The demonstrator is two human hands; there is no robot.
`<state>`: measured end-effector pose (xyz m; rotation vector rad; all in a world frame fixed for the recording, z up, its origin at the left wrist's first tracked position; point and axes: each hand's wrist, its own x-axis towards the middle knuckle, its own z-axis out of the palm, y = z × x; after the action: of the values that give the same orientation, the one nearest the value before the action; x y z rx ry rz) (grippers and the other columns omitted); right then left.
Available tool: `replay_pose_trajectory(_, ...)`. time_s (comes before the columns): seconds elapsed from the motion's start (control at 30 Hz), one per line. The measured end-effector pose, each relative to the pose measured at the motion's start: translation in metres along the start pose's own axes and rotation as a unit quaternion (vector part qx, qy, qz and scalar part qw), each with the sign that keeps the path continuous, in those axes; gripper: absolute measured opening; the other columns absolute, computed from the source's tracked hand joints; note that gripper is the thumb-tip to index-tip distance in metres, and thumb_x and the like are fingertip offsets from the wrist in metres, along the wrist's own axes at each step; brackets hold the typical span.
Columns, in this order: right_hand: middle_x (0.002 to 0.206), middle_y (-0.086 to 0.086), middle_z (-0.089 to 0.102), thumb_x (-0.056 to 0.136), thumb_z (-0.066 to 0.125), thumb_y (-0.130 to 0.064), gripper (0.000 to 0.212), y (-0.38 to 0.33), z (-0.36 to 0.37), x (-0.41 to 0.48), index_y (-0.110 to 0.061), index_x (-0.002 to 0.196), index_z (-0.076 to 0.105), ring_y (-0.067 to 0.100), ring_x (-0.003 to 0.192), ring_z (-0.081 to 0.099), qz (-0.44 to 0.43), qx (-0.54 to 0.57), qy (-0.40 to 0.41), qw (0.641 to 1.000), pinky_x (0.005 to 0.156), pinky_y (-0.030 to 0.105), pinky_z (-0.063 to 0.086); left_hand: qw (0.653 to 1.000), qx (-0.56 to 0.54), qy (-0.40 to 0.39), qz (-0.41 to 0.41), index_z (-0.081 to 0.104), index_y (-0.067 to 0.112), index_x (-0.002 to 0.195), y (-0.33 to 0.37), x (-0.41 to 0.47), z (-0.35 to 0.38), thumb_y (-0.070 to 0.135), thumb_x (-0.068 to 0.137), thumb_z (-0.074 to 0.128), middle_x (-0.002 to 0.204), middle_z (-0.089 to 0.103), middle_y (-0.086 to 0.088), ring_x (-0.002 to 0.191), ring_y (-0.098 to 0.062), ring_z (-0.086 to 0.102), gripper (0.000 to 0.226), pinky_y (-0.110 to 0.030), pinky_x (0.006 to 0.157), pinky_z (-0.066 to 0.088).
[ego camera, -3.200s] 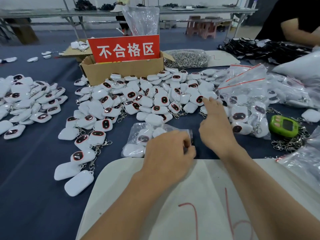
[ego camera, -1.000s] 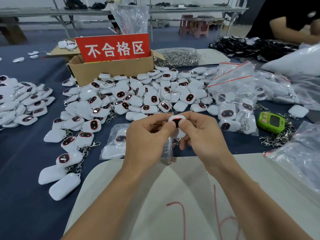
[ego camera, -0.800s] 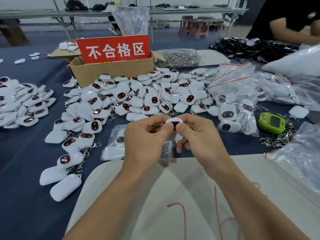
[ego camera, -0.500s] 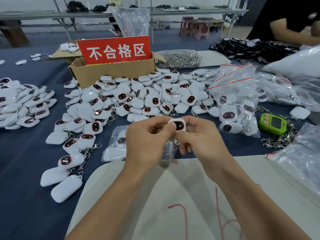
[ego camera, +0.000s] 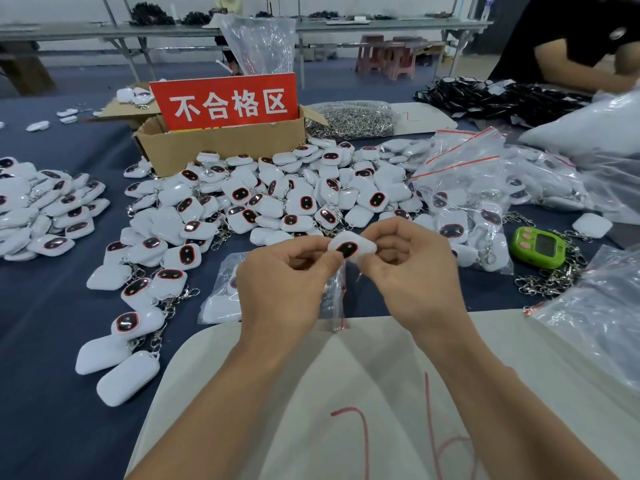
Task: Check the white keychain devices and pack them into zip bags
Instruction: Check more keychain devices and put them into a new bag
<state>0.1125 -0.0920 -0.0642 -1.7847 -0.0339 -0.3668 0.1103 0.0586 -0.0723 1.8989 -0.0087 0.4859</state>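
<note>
**Inspector:** Step in hand?

**Checker:** Checking. One white keychain device (ego camera: 351, 247) is held up off the surface (ego camera: 52, 323), dark oval screen towards the camera. The left hand (ego camera: 280, 282) pinches its nine o'clock edge between thumb and forefinger. The right hand (ego camera: 412, 271) pinches the three o'clock edge the same way. The other fingers of both hands are curled under.

**Inspector:** And the bag?

**Checker:** A zip bag (ego camera: 221, 296), part-filled, lies on the surface at seven o'clock of the device, mostly behind the left hand. Its red-striped mouth hangs just below the device, between the two hands. I cannot tell whether the left hand's lower fingers hold that mouth.

**Inspector:** Stock position?

**Checker:** The loose pile (ego camera: 301, 202) sits at twelve o'clock, beyond the hands. The cardboard box (ego camera: 221, 148) with the red sign (ego camera: 225, 103), marked as the reject area, stands at eleven o'clock behind it. The filled bags (ego camera: 460, 188) are at two o'clock. In my judgement the job is midway at best, with much stock unpacked.

**Inspector:** Next move?

**Checker:** If the unit passes, it likely goes into the bag mouth directly beneath. One hand would have to let go of the device and spread the opening. The other would lower the device in without snagging the zip strip. A reject would presumably go to the box at eleven o'clock.
</note>
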Motion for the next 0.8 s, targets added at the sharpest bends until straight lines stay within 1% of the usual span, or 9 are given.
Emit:
replay_pose_trajectory(0.07,0.067,-0.015,0.068,0.079,0.076,0.002,0.03,0.0,-0.004,0.001,-0.028,0.077,0.073,0.002,0.06,0.059,-0.044,-0.035,0.04,0.998,0.063,0.014,0.046,0.996,0.093,0.002,-0.003,0.059,0.076,0.082,0.002,-0.003,0.003,0.044,0.077,0.08,0.075,0.067,0.036,0.071,0.001,0.067,0.039,-0.034,0.077,0.058)
replay_pose_trajectory(0.13,0.065,-0.019,0.062,0.077,0.076,0.003,0.035,-0.002,-0.003,-0.002,-0.032,0.073,0.072,0.002,0.062,0.056,-0.082,-0.074,0.065,0.992,0.062,0.009,0.041,0.99,0.138,0.013,0.009,0.053,0.073,0.1,0.002,-0.006,0.005,0.048,0.078,0.077,0.083,0.065,0.037,0.074,-0.002,0.065,0.041,-0.036,0.078,0.056)
replay_pose_trajectory(0.23,0.062,-0.017,0.058,0.075,0.075,0.008,0.038,-0.003,0.002,-0.006,-0.03,0.074,0.073,0.001,0.064,0.055,-0.1,-0.081,0.065,0.99,0.062,0.007,0.04,0.99,0.132,0.036,0.02,0.057,0.066,0.111,-0.002,-0.007,0.004,0.046,0.079,0.08,0.081,0.067,0.028,0.075,-0.003,0.062,0.045,-0.036,0.075,0.054)
replay_pose_trajectory(0.33,0.063,-0.013,0.059,0.075,0.076,0.008,0.037,-0.003,0.002,-0.005,-0.029,0.073,0.073,0.001,0.063,0.054,-0.087,-0.074,0.056,0.992,0.062,0.009,0.042,0.99,0.133,0.032,0.027,0.06,0.063,0.111,-0.004,-0.007,0.003,0.04,0.08,0.084,0.086,0.066,0.034,0.081,0.0,0.062,0.046,-0.034,0.077,0.054)
replay_pose_trajectory(0.43,0.064,-0.012,0.066,0.077,0.08,0.003,0.029,-0.007,0.0,-0.002,-0.026,0.075,0.075,-0.001,0.06,0.057,-0.039,-0.036,0.028,0.998,0.061,0.011,0.045,0.993,0.108,0.028,0.049,0.077,0.045,0.103,-0.01,-0.007,0.002,0.028,0.081,0.085,0.089,0.073,0.025,0.088,0.004,0.062,0.029,-0.027,0.08,0.051)
replay_pose_trajectory(0.57,0.066,-0.002,0.071,0.088,0.071,0.0,0.015,-0.009,-0.002,0.002,-0.013,0.09,0.078,0.009,0.055,0.056,0.117,0.114,-0.031,0.986,0.054,0.017,0.047,0.995,0.056,-0.024,0.078,0.068,0.05,0.121,-0.007,-0.01,0.002,0.019,0.082,0.083,0.115,0.067,0.037,0.104,0.016,0.059,0.051,-0.007,0.09,0.044)
replay_pose_trajectory(0.67,0.066,0.01,0.066,0.097,0.063,-0.009,0.018,-0.007,-0.004,0.003,-0.009,0.09,0.079,0.018,0.057,0.051,0.161,0.149,-0.056,0.974,0.051,0.023,0.043,0.995,0.038,-0.04,0.088,0.068,0.055,0.116,-0.006,-0.012,0.004,0.029,0.086,0.08,0.108,0.067,0.041,0.108,0.012,0.061,0.041,-0.007,0.091,0.043)
replay_pose_trajectory(0.73,0.063,0.01,0.063,0.097,0.062,-0.014,0.023,-0.008,-0.005,0.003,-0.01,0.081,0.078,0.019,0.053,0.048,0.154,0.139,-0.06,0.976,0.05,0.023,0.041,0.994,0.043,-0.032,0.091,0.074,0.048,0.107,-0.006,-0.011,0.003,0.043,0.091,0.074,0.092,0.072,0.028,0.092,0.002,0.065,0.016,-0.014,0.079,0.046)
replay_pose_trajectory(0.8,0.059,0.008,0.061,0.093,0.066,-0.012,0.019,-0.008,-0.006,0.003,-0.011,0.077,0.076,0.015,0.05,0.047,0.142,0.111,-0.073,0.981,0.049,0.022,0.04,0.993,0.048,-0.04,0.104,0.073,0.044,0.097,-0.006,-0.008,0.001,0.048,0.095,0.068,0.075,0.066,0.016,0.075,-0.008,0.059,0.006,-0.02,0.068,0.045)
